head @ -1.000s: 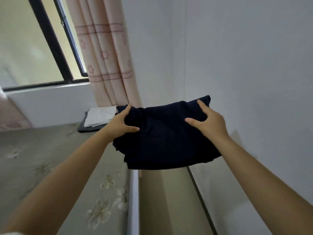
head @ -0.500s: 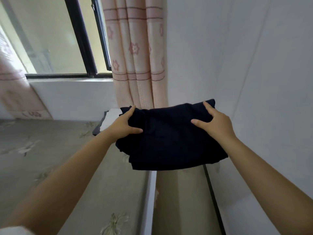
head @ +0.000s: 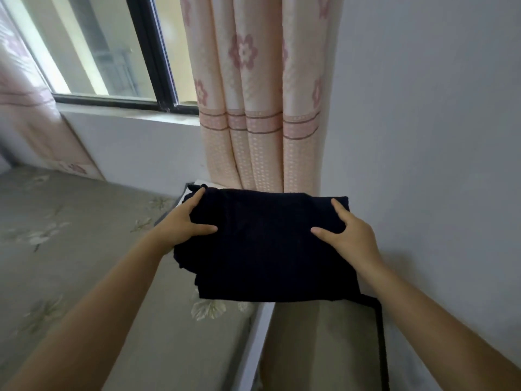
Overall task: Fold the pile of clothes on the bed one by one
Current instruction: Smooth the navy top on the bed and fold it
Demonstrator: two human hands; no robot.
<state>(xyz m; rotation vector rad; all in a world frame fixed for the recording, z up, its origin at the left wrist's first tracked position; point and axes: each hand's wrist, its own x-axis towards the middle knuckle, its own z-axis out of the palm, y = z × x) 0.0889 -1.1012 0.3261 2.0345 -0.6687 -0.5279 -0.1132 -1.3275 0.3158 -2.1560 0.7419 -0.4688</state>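
Bed (head: 84,277): fills the lower left of the frame, running up toward the windowsill wall. Grey-green cover with a pale flower print; a flower shows at lower centre, others at mid left. White edge strip along its right side, lower centre. At its far end, centre of frame, a white folded item (head: 187,194) on something dark, mostly hidden.
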